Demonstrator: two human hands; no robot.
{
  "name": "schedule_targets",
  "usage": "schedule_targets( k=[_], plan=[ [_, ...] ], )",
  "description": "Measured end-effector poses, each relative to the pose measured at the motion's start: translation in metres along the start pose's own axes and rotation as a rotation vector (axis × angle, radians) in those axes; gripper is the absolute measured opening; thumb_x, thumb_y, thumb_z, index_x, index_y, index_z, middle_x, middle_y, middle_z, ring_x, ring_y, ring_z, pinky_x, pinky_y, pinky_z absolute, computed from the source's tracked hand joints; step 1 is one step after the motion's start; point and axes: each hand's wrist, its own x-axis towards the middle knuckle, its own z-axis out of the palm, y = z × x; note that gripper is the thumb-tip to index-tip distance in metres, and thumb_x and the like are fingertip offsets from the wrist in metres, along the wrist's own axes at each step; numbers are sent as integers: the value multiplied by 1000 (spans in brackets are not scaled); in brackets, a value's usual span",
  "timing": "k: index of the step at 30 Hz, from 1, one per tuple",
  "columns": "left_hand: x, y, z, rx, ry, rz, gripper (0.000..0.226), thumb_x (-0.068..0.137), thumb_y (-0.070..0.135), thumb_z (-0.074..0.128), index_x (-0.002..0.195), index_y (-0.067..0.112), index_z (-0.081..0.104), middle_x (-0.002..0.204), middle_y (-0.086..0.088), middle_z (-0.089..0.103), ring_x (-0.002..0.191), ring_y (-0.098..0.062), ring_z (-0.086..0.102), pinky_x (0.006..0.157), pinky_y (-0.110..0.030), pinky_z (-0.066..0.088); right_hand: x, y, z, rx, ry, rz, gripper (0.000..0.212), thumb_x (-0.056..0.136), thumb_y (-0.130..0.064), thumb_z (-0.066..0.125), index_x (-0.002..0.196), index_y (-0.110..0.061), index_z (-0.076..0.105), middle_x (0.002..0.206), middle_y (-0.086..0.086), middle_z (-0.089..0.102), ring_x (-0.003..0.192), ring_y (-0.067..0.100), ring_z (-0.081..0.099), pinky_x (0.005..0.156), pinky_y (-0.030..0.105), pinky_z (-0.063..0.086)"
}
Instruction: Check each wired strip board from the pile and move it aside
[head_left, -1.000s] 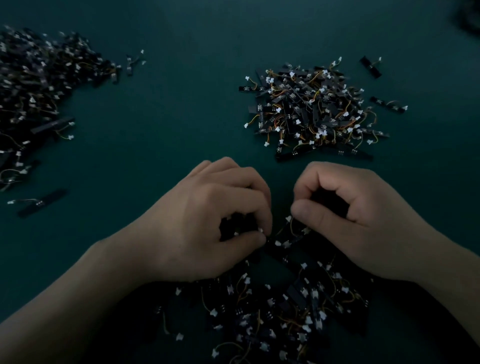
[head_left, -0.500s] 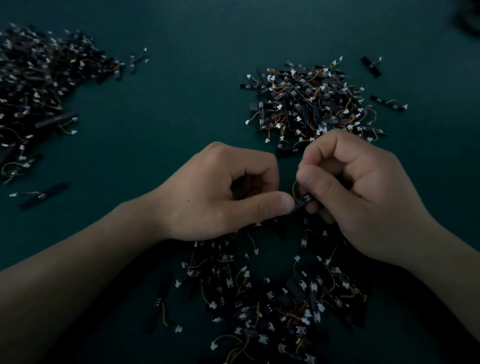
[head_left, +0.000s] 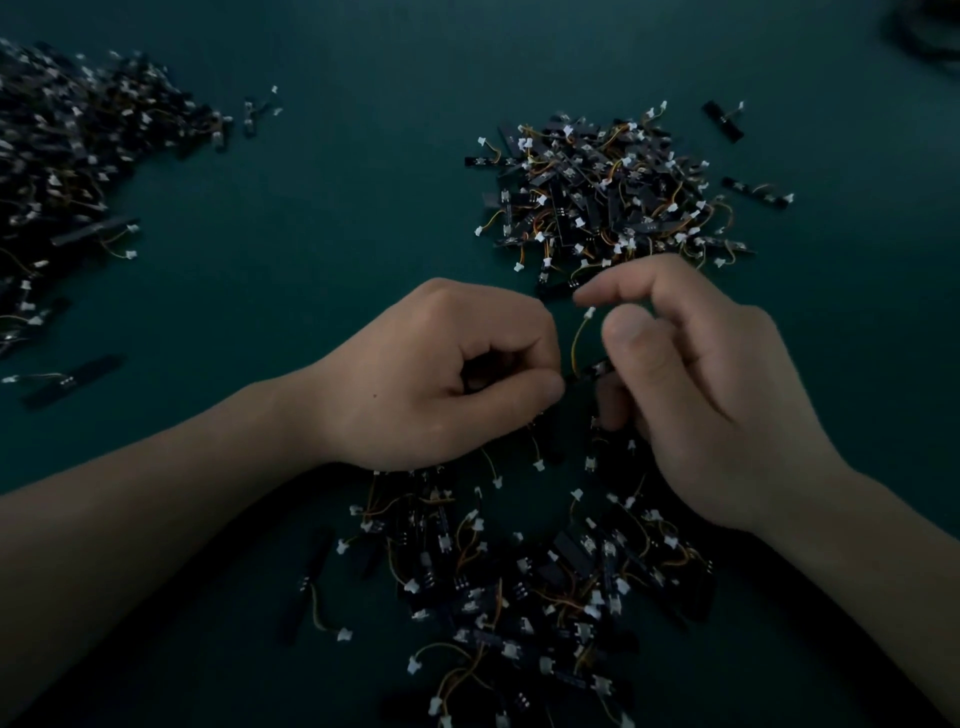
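Wired strip board (head_left: 592, 370), small, dark and narrow, is held just above the green table (head_left: 337, 218), between the two hands and over the far edge of the near pile (head_left: 519, 597). The left hand (head_left: 441, 374) is curled into a loose fist, its thumb and forefinger tips pressed together on the board's left end. The right hand (head_left: 701, 395) has its thumb and a curled finger closed on the board's right end, which disappears behind the thumb, while its forefinger is raised and nearly straight, clear of the board. A thin yellow-orange wire (head_left: 575, 343) arcs up from the board to a white connector (head_left: 589, 312), which hangs just below that raised fingertip; whether they touch cannot be told. The near pile of similar boards, wires and white connectors spreads under both wrists toward the bottom edge. A far pile (head_left: 597, 197) lies beyond the right hand, and a wide left heap (head_left: 62, 156) covers the upper left corner. A single loose board (head_left: 72, 376) lies near the left edge, well apart from the hands.
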Motion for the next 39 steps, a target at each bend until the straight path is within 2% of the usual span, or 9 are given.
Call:
schedule_targets(
  k=[4, 8, 10, 12, 15, 17, 21, 28, 39],
  plan=[
    [-1, 0, 2, 14, 18, -6, 14, 97, 9, 64, 85, 4, 68, 80, -5, 63, 72, -27, 60, 67, -44, 48, -8, -2, -1, 171, -156, -3, 35, 105, -43, 44, 129, -24, 61, 75, -7, 75, 44, 14, 63, 45, 24, 47],
    [-4, 0, 1, 30, 39, 28, 17, 95, 10, 61, 79, 5, 63, 84, -2, 61, 80, -17, 58, 76, -27, 44, -7, -2, -3, 230, -64, -92, 27, 104, -31, 48, 118, -19, 68, 68, -18, 69, 42, 17, 53, 44, 34, 49],
    [-3, 0, 2, 75, 61, 41, 19, 96, 16, 58, 80, 7, 65, 90, -2, 66, 92, -16, 61, 85, -28, 46, -3, -1, -5, 177, -5, -99, 29, 104, -29, 48, 104, -12, 72, 63, -10, 65, 45, 9, 49, 45, 26, 43],
    [-4, 1, 4, 76, 53, 7, 19, 98, 19, 58, 85, 9, 67, 82, 6, 66, 82, -13, 62, 73, -31, 50, -2, 1, -8, 43, -21, -77, 43, 104, -36, 46, 81, -8, 69, 58, 3, 59, 46, 12, 50, 45, 20, 35],
    [-6, 1, 5, 15, 40, -21, 19, 104, 14, 58, 90, 10, 69, 63, 24, 56, 49, -4, 50, 51, -13, 35, -3, 4, -10, -79, -93, -50, 53, 104, -42, 44, 65, -8, 57, 52, 5, 52, 47, 23, 50, 45, 34, 37],
    [-6, 1, 5, 11, 33, -24, 18, 104, 11, 59, 89, 9, 68, 63, 26, 58, 46, -2, 49, 50, -9, 32, -3, 5, -9, -88, -112, -62, 51, 104, -41, 46, 65, -10, 56, 52, 4, 52, 47, 24, 50, 45, 34, 37],
    [-5, 1, 6, 13, 11, -12, 19, 101, 14, 60, 83, 12, 62, 60, 5, 62, 49, -10, 52, 51, -13, 36, -2, 3, -10, -4, -113, -66, 33, 102, -37, 51, 76, -19, 61, 56, 5, 57, 48, 21, 52, 46, 30, 39],
    [-3, -1, 3, -181, 71, -70, 19, 101, 21, 55, 84, 20, 63, 67, 5, 64, 57, -8, 56, 59, -16, 41, 0, 1, -9, 78, -57, -2, 41, 103, -41, 52, 65, -24, 54, 53, 0, 56, 42, 6, 46, 45, 13, 35],
    [-1, -4, 6, -150, 151, -138, 24, 97, 30, 64, 79, 15, 60, 64, -2, 59, 53, -15, 49, 51, -23, 40, 0, 1, -8, 52, -55, 5, 27, 99, -37, 54, 78, -21, 62, 59, 4, 56, 49, 15, 49, 47, 23, 40]
  ],
)
